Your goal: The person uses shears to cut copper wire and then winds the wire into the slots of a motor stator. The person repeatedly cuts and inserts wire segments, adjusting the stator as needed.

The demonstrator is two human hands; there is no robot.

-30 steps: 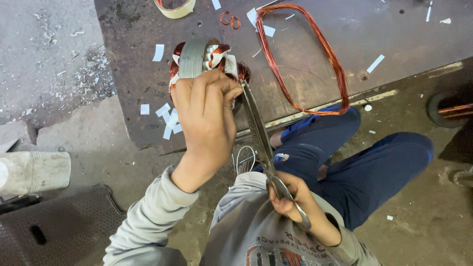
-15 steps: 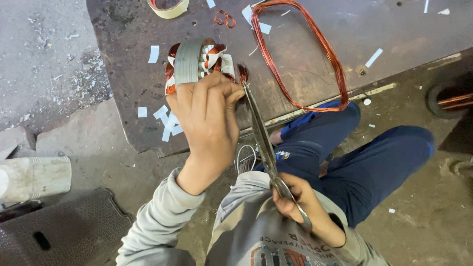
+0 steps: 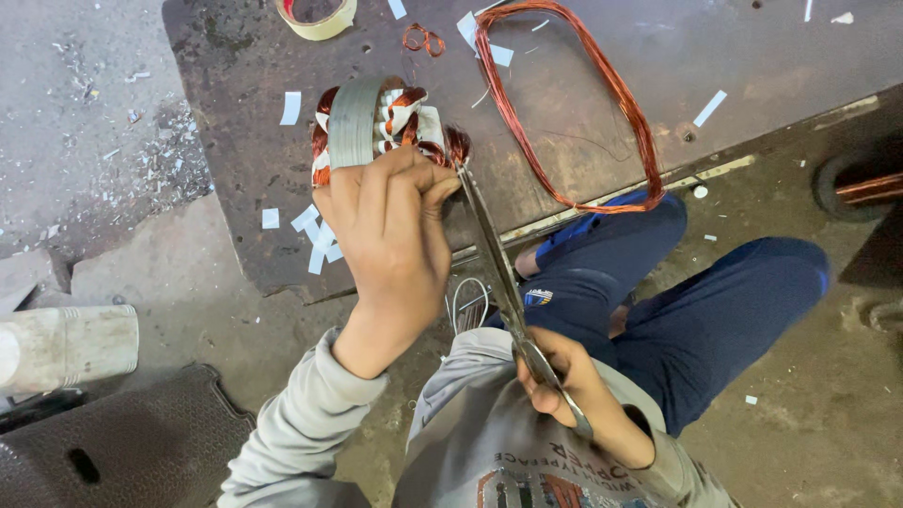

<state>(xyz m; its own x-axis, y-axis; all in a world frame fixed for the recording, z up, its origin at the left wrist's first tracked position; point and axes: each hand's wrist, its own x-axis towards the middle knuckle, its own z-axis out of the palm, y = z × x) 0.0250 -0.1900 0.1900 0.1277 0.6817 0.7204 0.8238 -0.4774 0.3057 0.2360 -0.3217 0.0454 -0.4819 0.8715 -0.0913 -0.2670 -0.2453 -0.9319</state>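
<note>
Nearest the camera, the right hand point(image 3: 574, 390) is closed around the handles of the scissors point(image 3: 503, 273), with fingers through the loops; the long blades run up and away from the body, and their tips reach the right edge of the stator point(image 3: 376, 127). Whether the blades are parted or shut at the tips cannot be told. Beside it, the left hand point(image 3: 390, 230), in a grey sleeve, grips the near side of the stator, with fingers curled over its top and thumb toward the scissors. The stator sits at the near edge of a dark metal plate point(image 3: 602, 66): a grey steel ring wound with copper coils and white insulating strips. White paper scraps point(image 3: 315, 235) lie on the plate just left of the hand and are scattered further out. To the right, the person's legs in blue trousers point(image 3: 715, 301) are folded on the concrete floor. At lower left stand a pale cylinder point(image 3: 71, 343) and a dark ribbed mat point(image 3: 132, 442). Further out on the plate lies a large loop of copper wire point(image 3: 564, 103), apart from the stator. Beyond it are a small curl of copper point(image 3: 423, 39) and, at the top edge, a roll of tape point(image 3: 318, 17).
</note>
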